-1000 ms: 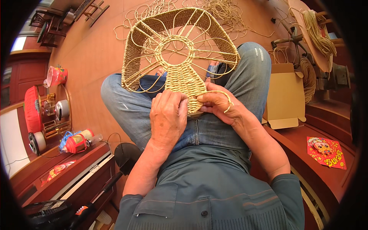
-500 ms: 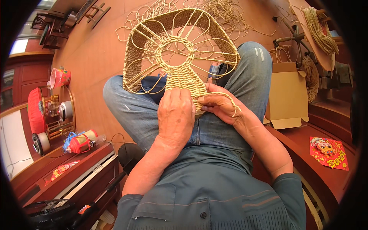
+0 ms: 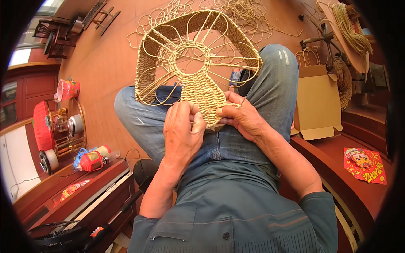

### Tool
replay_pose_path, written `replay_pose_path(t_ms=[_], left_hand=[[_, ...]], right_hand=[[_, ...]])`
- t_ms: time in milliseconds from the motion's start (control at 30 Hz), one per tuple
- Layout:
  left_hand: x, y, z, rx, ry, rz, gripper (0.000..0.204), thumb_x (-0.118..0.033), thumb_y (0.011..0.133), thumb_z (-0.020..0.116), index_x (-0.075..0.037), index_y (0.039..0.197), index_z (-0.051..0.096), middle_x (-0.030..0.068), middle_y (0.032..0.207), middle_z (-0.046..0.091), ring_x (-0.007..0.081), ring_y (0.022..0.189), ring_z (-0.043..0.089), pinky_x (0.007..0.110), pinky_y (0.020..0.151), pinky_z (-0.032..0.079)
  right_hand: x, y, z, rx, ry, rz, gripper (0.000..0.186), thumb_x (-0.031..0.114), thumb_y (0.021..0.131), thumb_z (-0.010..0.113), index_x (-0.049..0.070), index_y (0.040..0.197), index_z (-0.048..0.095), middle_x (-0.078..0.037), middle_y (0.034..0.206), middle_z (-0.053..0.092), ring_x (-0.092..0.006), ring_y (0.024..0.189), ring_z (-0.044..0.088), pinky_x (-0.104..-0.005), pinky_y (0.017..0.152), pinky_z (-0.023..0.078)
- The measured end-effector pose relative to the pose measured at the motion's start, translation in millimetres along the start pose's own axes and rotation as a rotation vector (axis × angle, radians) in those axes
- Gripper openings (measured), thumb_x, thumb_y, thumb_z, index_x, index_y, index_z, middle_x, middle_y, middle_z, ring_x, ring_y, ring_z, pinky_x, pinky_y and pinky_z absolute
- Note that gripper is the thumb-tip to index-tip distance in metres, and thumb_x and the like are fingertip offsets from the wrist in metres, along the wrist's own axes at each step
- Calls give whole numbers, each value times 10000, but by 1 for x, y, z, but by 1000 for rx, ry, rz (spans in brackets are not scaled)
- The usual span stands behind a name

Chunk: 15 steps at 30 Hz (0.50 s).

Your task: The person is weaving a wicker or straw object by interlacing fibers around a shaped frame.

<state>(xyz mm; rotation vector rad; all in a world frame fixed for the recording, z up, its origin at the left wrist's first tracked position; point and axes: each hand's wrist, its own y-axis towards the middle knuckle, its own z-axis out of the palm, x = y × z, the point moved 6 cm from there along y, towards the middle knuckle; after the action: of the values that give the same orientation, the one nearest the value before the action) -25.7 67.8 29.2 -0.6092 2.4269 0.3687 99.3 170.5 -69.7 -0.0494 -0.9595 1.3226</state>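
Across my thighs rests a woven straw-rope basket [image 3: 202, 93], with a curved plaited wall [image 3: 145, 65], a ring in the middle and thin wire spokes and loops. A tightly woven panel runs from the ring toward my lap. My left hand [image 3: 181, 128] is closed at the panel's left edge, fingers curled and thumb against its lower part. My right hand [image 3: 243, 116] grips the panel's right edge, thumb on top and fingers partly hidden beneath. A short strand of straw rope [image 3: 232, 105] sticks out beside that thumb.
Loose straw rope [image 3: 247, 14] lies tangled on the tiled floor ahead. To the right are an open cardboard box [image 3: 317, 103], coiled rope [image 3: 352, 33] and a red decorated paper [image 3: 365, 165] on a bench. A red-and-cream bottle [image 3: 90, 159] and a fan [image 3: 55, 236] are at left.
My left hand has shifted slightly left and down, and its thumb now shows. The rope that looped over my right wrist now shows only as a short strand by the thumb.
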Motion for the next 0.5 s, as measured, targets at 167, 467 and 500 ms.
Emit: replay_pose_path(t_ms=[167, 467, 500], left_hand=[[-2, 1, -1, 21, -136, -59, 150, -44, 922, 741, -14, 996, 614, 117, 900, 624, 298, 843, 627, 429, 773, 507], [5, 2, 1, -15, 1, 67, 133, -77, 944, 740, -24, 951, 618, 139, 899, 615, 340, 846, 618, 449, 790, 497], [8, -1, -3, -77, -17, 38, 126, -54, 949, 741, -9, 945, 624, 133, 872, 616, 317, 798, 620, 427, 733, 503]], right_hand=[[2, 1, 0, -18, -12, 10, 534, 49, 920, 721, 3, 1403, 498, -97, 1217, 701, -160, 1038, 718, -320, 935, 601], [3, -5, 8, 3, 13, -96, 557, 20, 916, 725, -28, 1412, 476, -112, 1250, 695, -168, 1117, 698, -328, 999, 578], [6, -8, 11, 33, 21, -181, 565, 8, 916, 727, -31, 1417, 469, -116, 1259, 694, -166, 1142, 690, -327, 1013, 570]])
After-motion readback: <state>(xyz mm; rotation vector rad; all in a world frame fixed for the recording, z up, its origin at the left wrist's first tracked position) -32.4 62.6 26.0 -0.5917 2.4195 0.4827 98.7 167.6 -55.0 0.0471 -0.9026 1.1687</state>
